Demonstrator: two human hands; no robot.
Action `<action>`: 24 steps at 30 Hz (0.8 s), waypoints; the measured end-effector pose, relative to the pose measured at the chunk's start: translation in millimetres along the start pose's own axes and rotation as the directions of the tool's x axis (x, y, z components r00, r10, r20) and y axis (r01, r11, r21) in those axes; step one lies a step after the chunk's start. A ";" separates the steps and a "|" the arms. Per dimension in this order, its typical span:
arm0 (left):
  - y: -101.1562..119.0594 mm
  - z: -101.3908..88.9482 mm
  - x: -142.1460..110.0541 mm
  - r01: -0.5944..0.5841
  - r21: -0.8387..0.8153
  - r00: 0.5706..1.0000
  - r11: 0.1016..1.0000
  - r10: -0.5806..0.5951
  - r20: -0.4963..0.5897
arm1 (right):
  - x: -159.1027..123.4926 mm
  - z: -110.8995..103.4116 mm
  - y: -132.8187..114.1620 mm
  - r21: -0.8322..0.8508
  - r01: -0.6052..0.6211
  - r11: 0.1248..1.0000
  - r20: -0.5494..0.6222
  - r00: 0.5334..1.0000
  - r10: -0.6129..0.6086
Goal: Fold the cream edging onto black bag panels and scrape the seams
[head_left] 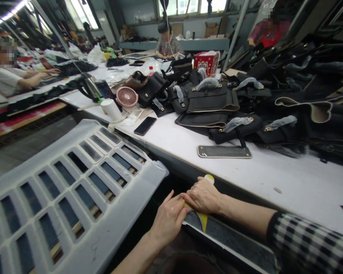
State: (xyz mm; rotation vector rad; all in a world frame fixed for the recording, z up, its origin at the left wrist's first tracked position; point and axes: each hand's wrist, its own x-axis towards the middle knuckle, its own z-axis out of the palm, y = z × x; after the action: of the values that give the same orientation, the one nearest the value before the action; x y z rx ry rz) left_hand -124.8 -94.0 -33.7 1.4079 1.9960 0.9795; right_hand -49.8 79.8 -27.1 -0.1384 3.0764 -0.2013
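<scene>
A long black panel (pixel 237 241) with a white edge lies across my lap, in front of the table. My left hand (pixel 168 217) is closed at its far left end, thumb on top and fingers bent over the edge. My right hand (pixel 204 196) is curled beside it, the fingertips of both hands meeting. A yellow curved piece (pixel 203 220) shows under my right hand on the panel. Above that hand pokes out a rounded white end with a yellow rim (pixel 209 178); whether the two are one thing is hidden by my fingers.
On the white table (pixel 274 171) are a black strap piece (pixel 224 151), a phone (pixel 145 125), a pink fan (pixel 127 96), a white paper roll (pixel 111 109) and heaped black handbags (pixel 211 97). A grey plastic crate (pixel 125 198) stands at left. Several people sit farther off.
</scene>
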 end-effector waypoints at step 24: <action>-30.0 9.4 25.2 0.284 -0.733 0.958 0.617 -0.158 0.238 | -29.0 3.1 -10.5 0.002 -0.190 0.982 0.025 0.981 0.190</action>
State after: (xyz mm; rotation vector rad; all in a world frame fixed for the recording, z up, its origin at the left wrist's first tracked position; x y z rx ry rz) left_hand -143.6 -73.9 -63.1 0.6992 1.3098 1.3311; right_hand -19.8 71.7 -27.4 0.1520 3.0388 -0.1953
